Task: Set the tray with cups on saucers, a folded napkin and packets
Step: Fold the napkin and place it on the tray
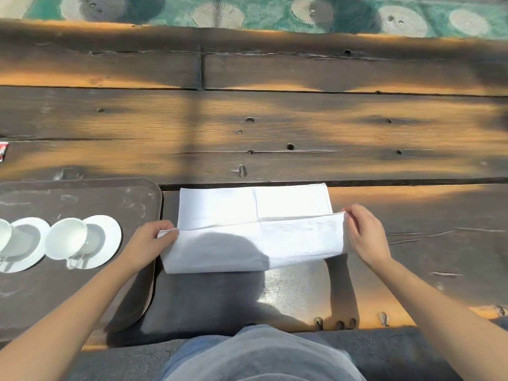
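White napkin (254, 232) half-folded, left hand (154, 239), right hand (367, 233) pinching its corners

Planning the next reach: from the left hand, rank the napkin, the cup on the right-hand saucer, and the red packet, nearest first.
1. Napkin: pinched by the left hand at its left edge.
2. Cup: left of the hand, on the tray.
3. Red packet: far left, beyond the tray.
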